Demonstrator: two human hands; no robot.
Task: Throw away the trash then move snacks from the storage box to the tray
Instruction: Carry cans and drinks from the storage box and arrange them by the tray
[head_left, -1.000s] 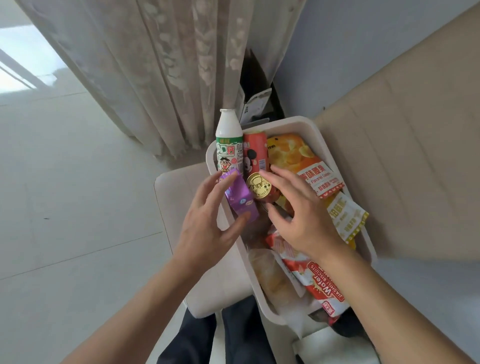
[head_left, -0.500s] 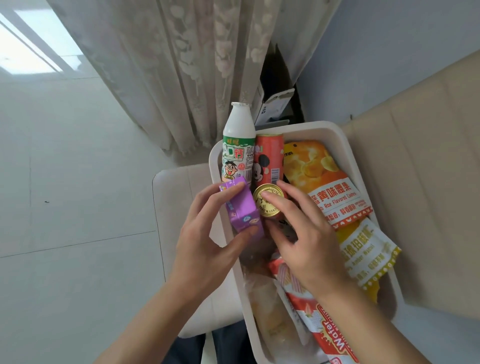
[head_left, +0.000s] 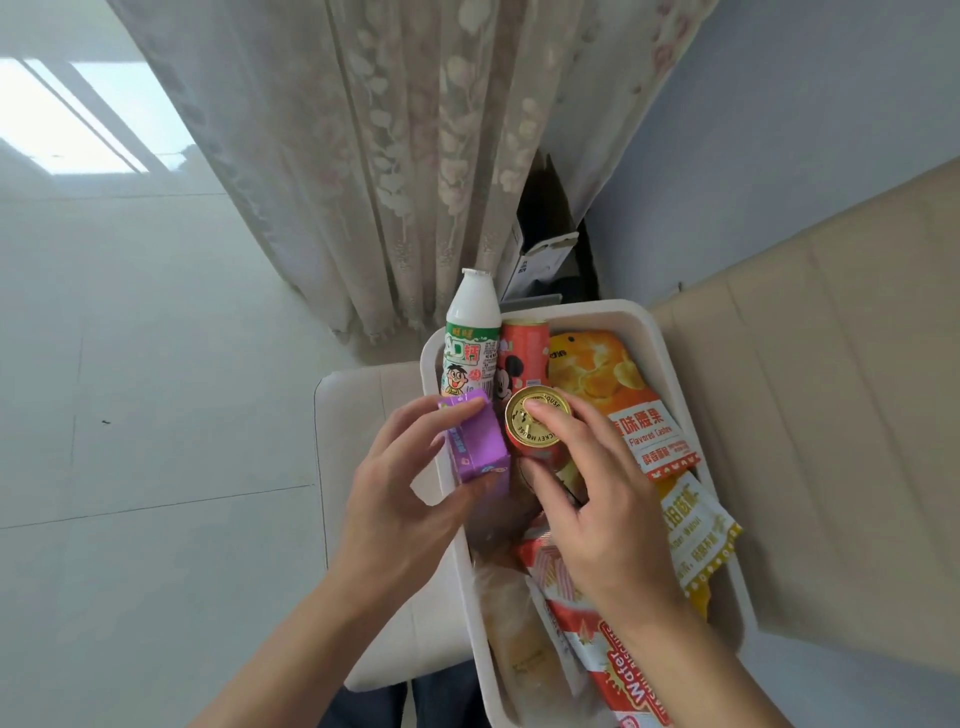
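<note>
Pale tile floor, lace curtain beyond. Your left hand pinches purple carton at left rim of storage box, thumb at near end, fingers at far end. Carton likely light, stiff-edged, crushable: hold flat faces, squeeze gently. White bottle upright just past those fingertips. Right of carton, your right hand curls over gold lid of red can. Can likely rigid, heavier, slick: wrap wall, not lid rim. Soft crinkly bags lie right of that hand.
</note>
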